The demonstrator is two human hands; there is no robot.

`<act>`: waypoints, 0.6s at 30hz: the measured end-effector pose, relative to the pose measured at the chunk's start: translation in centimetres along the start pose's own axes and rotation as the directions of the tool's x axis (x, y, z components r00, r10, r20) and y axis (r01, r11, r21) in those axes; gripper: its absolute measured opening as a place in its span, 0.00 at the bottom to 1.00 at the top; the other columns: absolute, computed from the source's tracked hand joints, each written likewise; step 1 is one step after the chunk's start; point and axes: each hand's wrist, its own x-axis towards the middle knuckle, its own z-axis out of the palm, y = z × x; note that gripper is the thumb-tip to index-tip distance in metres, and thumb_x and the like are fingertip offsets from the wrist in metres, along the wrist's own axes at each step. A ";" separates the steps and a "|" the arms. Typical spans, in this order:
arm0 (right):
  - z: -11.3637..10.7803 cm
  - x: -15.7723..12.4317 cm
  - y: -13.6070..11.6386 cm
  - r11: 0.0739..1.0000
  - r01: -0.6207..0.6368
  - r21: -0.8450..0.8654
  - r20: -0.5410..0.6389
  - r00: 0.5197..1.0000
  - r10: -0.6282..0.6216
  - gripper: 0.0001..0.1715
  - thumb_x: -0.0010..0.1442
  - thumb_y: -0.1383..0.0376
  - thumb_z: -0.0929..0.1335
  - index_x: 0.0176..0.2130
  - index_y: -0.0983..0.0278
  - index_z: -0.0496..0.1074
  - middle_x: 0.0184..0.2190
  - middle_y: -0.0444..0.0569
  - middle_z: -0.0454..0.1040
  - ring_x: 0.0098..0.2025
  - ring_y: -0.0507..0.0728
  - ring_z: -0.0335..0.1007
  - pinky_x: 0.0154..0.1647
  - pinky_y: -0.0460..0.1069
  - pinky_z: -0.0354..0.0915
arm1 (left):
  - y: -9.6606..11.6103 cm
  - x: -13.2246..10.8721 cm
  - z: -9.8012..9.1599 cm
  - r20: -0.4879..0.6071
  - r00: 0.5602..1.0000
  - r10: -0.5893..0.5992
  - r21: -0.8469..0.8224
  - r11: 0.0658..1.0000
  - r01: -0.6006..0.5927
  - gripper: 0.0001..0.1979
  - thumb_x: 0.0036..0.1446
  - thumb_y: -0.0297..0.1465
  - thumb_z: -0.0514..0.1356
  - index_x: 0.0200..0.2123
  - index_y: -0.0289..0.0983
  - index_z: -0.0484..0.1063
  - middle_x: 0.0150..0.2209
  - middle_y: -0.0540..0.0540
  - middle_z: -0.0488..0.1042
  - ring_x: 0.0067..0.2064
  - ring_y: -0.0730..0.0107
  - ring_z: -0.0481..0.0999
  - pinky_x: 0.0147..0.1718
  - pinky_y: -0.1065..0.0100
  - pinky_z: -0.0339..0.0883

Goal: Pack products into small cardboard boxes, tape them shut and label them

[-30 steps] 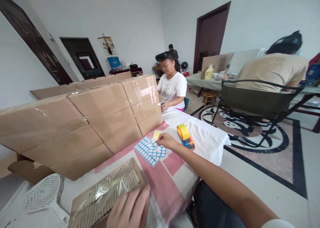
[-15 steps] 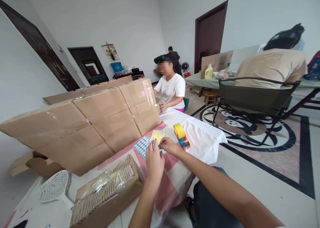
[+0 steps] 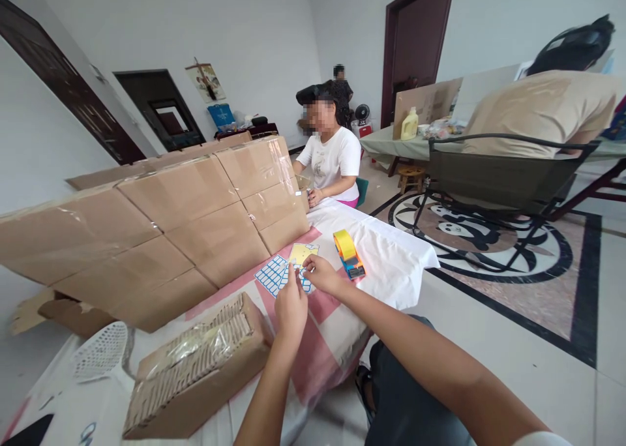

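Observation:
My left hand [image 3: 292, 306] is over the near side of the table, its fingers drawn together near the tips of my right hand. My right hand [image 3: 320, 274] pinches thumb and finger together; whatever is between them is too small to make out. Under and beside the fingertips lie white sheets with blue-edged boxes [image 3: 270, 275], like label sheets, partly covered by my hands. A yellow sheet [image 3: 304, 252] with small dark marks lies just beyond them. To the right stands a tape dispenser [image 3: 349, 255], orange and blue, with a yellow roll.
Stacked cardboard boxes [image 3: 200, 201] form a wall along the table's far left. An opened carton packed with cardboard pieces [image 3: 195, 368] sits at the near left, beside a white perforated basket [image 3: 102, 351]. A person in a white shirt [image 3: 330, 159] sits opposite; another sits at right.
The view has shifted slightly, so the scene sits higher and further left. My hands stay close together over the sheets, with the left fingers a little lower and more gathered.

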 end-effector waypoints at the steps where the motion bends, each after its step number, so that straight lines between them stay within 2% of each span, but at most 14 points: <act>1: -0.2 0.1 -0.1 1.000 0.001 -0.010 -0.012 1.000 -0.001 0.13 0.49 0.77 0.68 0.33 0.62 0.68 0.29 0.40 0.71 0.33 0.52 0.69 0.35 0.47 0.63 | -0.1 0.2 0.0 -0.020 1.000 -0.012 -0.023 1.000 0.011 0.24 0.69 0.31 0.48 0.66 0.35 0.61 0.41 0.36 0.82 0.39 0.56 0.81 0.35 0.64 0.67; 4: -0.7 0.4 -0.1 0.999 -0.007 -0.038 -0.049 0.999 0.005 0.12 0.50 0.76 0.67 0.33 0.62 0.67 0.28 0.40 0.70 0.33 0.53 0.69 0.37 0.48 0.64 | -0.2 1.5 0.5 -0.075 0.996 -0.043 -0.081 0.996 0.037 0.19 0.70 0.32 0.47 0.58 0.37 0.68 0.45 0.36 0.81 0.43 0.56 0.81 0.38 0.62 0.68; 7: -1.2 0.5 0.2 0.998 -0.028 -0.063 -0.076 0.997 0.023 0.10 0.51 0.75 0.67 0.33 0.61 0.66 0.28 0.40 0.69 0.33 0.53 0.70 0.37 0.48 0.64 | 0.1 3.5 1.8 -0.128 0.989 -0.074 -0.119 0.991 0.058 0.16 0.69 0.30 0.48 0.54 0.34 0.70 0.46 0.36 0.79 0.48 0.55 0.78 0.47 0.57 0.67; 10: -1.6 0.7 0.5 0.995 -0.040 -0.090 -0.097 0.995 0.031 0.10 0.52 0.74 0.67 0.33 0.61 0.66 0.28 0.40 0.69 0.33 0.54 0.70 0.37 0.49 0.65 | 0.7 5.2 3.4 -0.174 0.978 -0.111 -0.175 0.981 0.080 0.13 0.68 0.32 0.53 0.52 0.34 0.71 0.52 0.38 0.76 0.57 0.55 0.72 0.57 0.49 0.64; 12: -2.0 0.7 0.6 0.993 -0.031 -0.111 -0.102 0.995 0.019 0.11 0.52 0.74 0.67 0.35 0.61 0.66 0.28 0.41 0.69 0.34 0.54 0.70 0.38 0.49 0.65 | 1.0 5.8 4.3 -0.184 0.973 -0.139 -0.235 0.967 0.094 0.14 0.67 0.36 0.57 0.51 0.35 0.72 0.54 0.40 0.74 0.58 0.55 0.71 0.58 0.46 0.64; 15: -2.7 0.7 0.5 0.991 0.018 -0.134 -0.051 0.998 -0.025 0.16 0.52 0.75 0.67 0.40 0.61 0.67 0.29 0.40 0.69 0.33 0.54 0.70 0.37 0.48 0.64 | 1.2 5.6 4.9 -0.137 0.983 -0.121 -0.356 0.932 0.065 0.16 0.67 0.41 0.57 0.50 0.35 0.72 0.50 0.42 0.75 0.52 0.60 0.75 0.53 0.51 0.70; 18: -3.1 0.4 0.1 0.987 0.092 -0.133 0.058 0.995 -0.085 0.19 0.54 0.75 0.67 0.45 0.60 0.67 0.30 0.39 0.71 0.29 0.52 0.68 0.34 0.46 0.61 | 0.7 4.8 4.7 -0.038 0.999 -0.033 -0.461 0.888 0.012 0.16 0.68 0.42 0.56 0.42 0.35 0.74 0.39 0.46 0.77 0.39 0.68 0.78 0.42 0.60 0.74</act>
